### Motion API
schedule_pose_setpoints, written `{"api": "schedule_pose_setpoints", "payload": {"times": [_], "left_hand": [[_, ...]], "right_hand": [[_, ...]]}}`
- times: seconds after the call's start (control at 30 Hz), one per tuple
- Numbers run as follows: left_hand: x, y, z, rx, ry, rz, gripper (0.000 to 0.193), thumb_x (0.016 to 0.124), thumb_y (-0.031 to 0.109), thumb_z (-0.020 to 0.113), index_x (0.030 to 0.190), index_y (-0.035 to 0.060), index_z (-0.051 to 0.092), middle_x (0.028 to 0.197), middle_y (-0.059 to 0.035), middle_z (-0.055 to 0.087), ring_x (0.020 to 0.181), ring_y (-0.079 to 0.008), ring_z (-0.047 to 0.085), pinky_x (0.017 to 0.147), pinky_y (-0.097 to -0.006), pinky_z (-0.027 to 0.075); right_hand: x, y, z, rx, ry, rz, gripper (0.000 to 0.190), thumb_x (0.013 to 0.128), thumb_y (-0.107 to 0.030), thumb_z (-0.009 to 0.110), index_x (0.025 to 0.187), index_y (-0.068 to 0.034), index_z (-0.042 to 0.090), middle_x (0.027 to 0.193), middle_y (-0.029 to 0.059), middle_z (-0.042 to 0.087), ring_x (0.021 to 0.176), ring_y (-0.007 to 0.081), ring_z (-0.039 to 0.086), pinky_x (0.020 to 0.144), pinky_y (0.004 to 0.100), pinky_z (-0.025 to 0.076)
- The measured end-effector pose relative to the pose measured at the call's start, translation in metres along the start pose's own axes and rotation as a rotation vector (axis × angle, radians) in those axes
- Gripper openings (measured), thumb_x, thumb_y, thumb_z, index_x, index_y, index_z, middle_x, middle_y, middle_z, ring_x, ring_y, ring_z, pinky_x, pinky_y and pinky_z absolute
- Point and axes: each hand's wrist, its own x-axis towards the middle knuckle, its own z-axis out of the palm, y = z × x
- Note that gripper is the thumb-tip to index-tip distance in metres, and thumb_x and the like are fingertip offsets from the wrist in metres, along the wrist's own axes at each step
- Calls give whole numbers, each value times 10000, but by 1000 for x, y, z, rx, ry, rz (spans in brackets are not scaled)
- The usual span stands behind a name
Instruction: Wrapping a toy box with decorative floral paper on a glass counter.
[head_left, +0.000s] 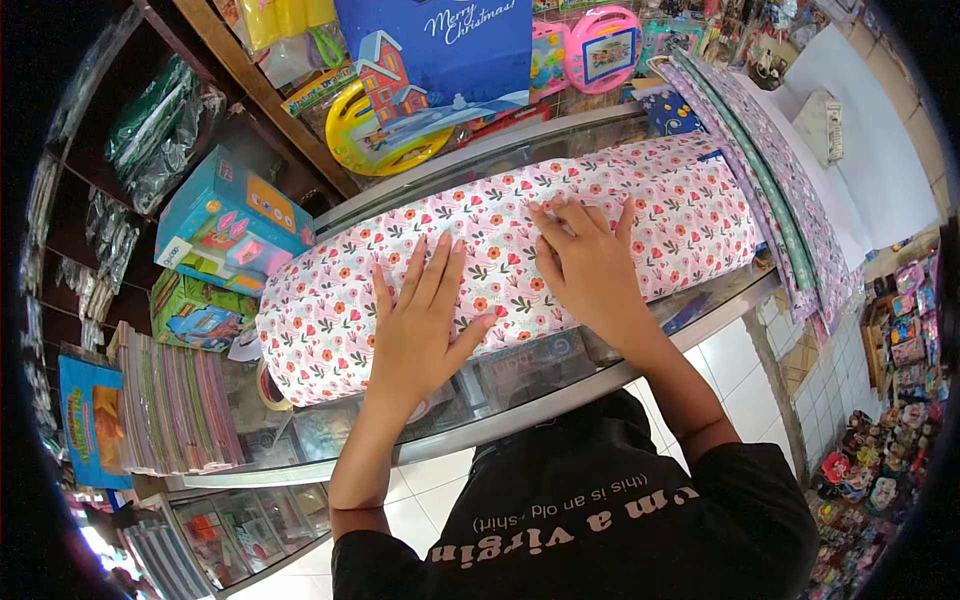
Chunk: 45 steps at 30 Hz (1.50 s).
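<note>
A long bundle covered in white floral paper (495, 255) lies across a glass-topped display counter. My left hand (420, 322) rests palm down on the paper left of the middle, its fingers spread. Right of the middle, my right hand (592, 262) also presses on the paper, fingers apart and slightly bent. Neither hand holds anything. A roll of tape (271, 386) sits partly under the bundle's left end. What lies inside the paper is hidden.
Boxed toys (232, 225) and a stack of thin books or packets (176, 409) stand at the left. A blue Christmas bag (450, 60) hangs beyond the counter (525, 405). Patterned sheets (780, 195) drape over its right end, beside white paper (877, 150).
</note>
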Motion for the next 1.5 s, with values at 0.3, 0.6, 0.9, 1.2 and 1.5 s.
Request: {"api": "schedule_pose_setpoints", "payload": {"times": [0.3,0.6,0.9,1.2,1.5], "left_hand": [[0,5,1,-30,71,15,739,859,500,585,1406,35,412,1475,-139,381,1368,-338,336,1103,-623,100],[3,9,-9,-49,-12,-55,750,850,471,595,1457,102,353,1470,-120,375,1357,-333,321,1103,-625,101],[15,16,-8,49,16,-17,709,836,473,611,1407,95,428,1336,-152,432,1320,-372,316,1097,-632,98],[50,34,9,-52,112,70,727,802,483,651,1329,40,420,1531,-191,223,1414,-404,193,1109,-617,103],[69,23,21,-119,18,233,858,788,546,648,1436,59,366,1491,-144,354,1404,-310,289,1108,-573,202]], "right_hand": [[-6,0,-15,60,15,8,320,833,-202,615,1138,-109,639,1084,50,589,1083,242,563,995,755,186],[22,76,-60,111,-27,-154,383,830,-174,628,1210,-152,588,1226,56,549,1173,256,528,1050,661,244],[3,51,-34,103,-197,-321,604,848,-332,646,1383,-129,454,1441,103,402,1332,285,405,1041,722,105],[2,50,-26,22,-107,-382,545,823,-386,643,1254,-62,568,1224,109,563,1241,251,475,1014,759,90],[1,52,-28,40,-105,-383,496,812,-372,645,1193,-56,605,1185,101,568,1218,237,502,1002,773,89]]}}
